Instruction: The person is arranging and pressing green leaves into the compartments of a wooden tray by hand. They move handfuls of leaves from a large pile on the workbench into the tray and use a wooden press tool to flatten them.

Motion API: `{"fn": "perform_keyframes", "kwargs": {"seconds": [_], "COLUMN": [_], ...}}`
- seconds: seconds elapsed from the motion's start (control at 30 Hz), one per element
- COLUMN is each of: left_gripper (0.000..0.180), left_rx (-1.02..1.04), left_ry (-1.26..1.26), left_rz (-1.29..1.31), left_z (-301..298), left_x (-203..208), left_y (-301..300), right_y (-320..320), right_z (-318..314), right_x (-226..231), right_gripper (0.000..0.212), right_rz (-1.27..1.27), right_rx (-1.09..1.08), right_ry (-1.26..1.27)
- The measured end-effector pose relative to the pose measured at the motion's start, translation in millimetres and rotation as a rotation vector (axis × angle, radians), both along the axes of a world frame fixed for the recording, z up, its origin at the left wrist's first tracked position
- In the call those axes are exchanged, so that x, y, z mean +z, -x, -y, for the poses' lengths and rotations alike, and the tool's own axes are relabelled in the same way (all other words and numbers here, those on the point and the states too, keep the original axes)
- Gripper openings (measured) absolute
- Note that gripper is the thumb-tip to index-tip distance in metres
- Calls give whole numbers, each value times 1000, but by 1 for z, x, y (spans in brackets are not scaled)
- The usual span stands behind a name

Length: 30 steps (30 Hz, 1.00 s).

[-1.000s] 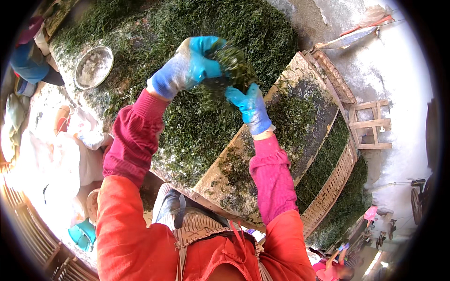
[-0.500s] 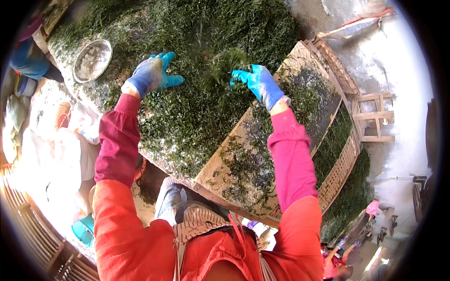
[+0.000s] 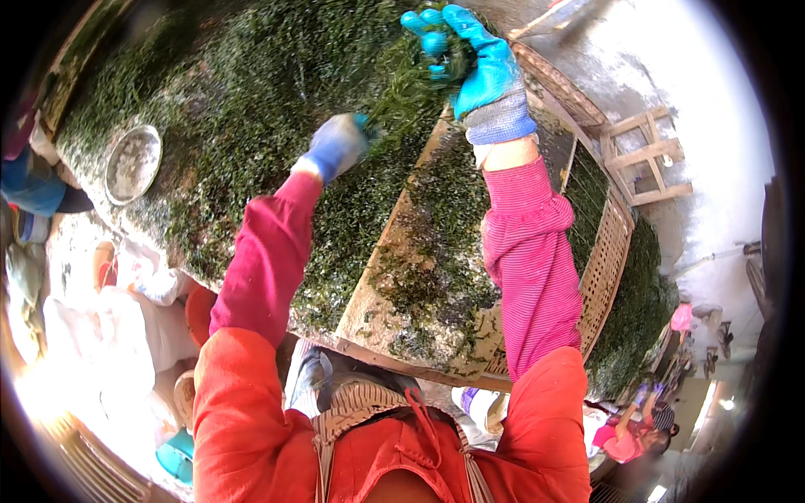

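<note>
A thick layer of dark green, seaweed-like strands (image 3: pixel 243 159) covers the broad worktop in front of me. My right hand (image 3: pixel 490 80), in a blue glove, is raised at the far right of the pile with the palm turned up. Its fingers curl around a clump of green strands (image 3: pixel 457 63), and more strands trail down to the left. My left hand (image 3: pixel 338 146), gloved in blue too, is low over the pile, left of and nearer than the right. Motion smears its fingers, and what they hold is hidden.
A round metal bowl (image 3: pixel 134 165) with whitish grains sits on the left. A wooden board (image 3: pixel 369 289) strewn with strands lies near right, beside a perforated tray (image 3: pixel 608 268). A wooden frame (image 3: pixel 646 155) stands beyond. White sacks (image 3: pixel 109 335) lie left; another person (image 3: pixel 629 436) works lower right.
My right hand has moved farther away, turned palm up and lifted a clump of strands. My left hand has shifted right and toward me, its fingers less spread. The whole view has swung slightly.
</note>
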State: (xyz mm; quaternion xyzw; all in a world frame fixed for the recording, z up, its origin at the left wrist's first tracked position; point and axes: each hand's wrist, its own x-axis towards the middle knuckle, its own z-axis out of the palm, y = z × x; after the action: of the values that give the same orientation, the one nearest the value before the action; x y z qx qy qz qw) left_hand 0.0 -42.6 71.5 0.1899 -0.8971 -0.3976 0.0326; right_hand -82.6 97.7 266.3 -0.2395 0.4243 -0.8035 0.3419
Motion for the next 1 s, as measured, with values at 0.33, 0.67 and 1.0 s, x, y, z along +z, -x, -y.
{"fn": "perform_keyframes", "kwargs": {"seconds": [0.33,0.67,1.0], "left_gripper": [24,93,35], "left_rx": [-59,-515,-3], "left_ry": [780,-998,-1842], "left_rz": [774,-451,3], "left_z": [116,-137,-405], "left_x": [-83,22,-41], "left_y": [-151,-144,-220], "right_y": [65,-102,-298], "right_z": [-102,-251,-470], "right_x": [110,14,-216], "right_gripper": [18,36,34], "right_rz": [-518,-435,555], "right_rx": [-233,191,-54], "right_ry": [9,-508,-422]}}
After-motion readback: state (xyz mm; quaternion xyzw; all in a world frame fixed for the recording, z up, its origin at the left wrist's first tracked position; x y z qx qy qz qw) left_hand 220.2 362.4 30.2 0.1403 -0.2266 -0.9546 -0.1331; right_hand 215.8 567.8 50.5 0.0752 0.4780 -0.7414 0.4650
